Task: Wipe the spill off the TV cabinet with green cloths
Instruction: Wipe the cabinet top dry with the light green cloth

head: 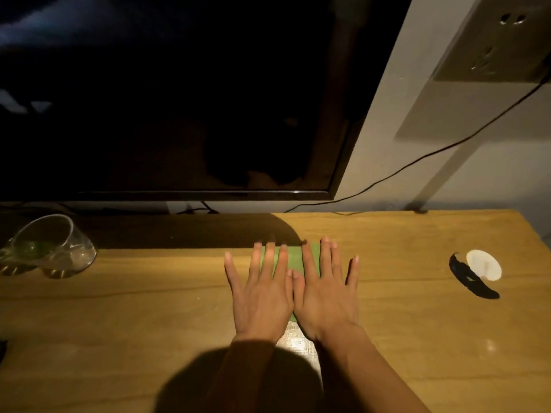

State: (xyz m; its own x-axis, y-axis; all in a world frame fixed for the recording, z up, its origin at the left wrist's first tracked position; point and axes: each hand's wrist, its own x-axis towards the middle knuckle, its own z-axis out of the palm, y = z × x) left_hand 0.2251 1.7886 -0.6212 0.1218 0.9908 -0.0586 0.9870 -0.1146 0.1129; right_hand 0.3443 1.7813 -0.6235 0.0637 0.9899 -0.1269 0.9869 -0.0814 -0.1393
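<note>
Mid-wipe: left hand [262,296] and right hand [325,296], fingers [269,257] spread straight, press the green cloth [293,257] flat on the TV cabinet [119,323] before the TV [179,99]'s right corner; next, drag it away from the TV across what may be wetness.

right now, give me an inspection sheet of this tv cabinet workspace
surface: wooden cabinet top, with a shiny patch between the wrists, possibly wet
job's things: one green cloth flat on the top, mostly covered by the hands
clutter: glass lying on its side at far left; white round object at right with a dark shape beside it, perhaps its shadow
grips: left hand and right hand side by side, fingers straight and spread, pressing on the cloth
cables: black cable running from near the wall socket down behind the cabinet
surroundings: dark TV screen at the back, pale wall to its right
</note>
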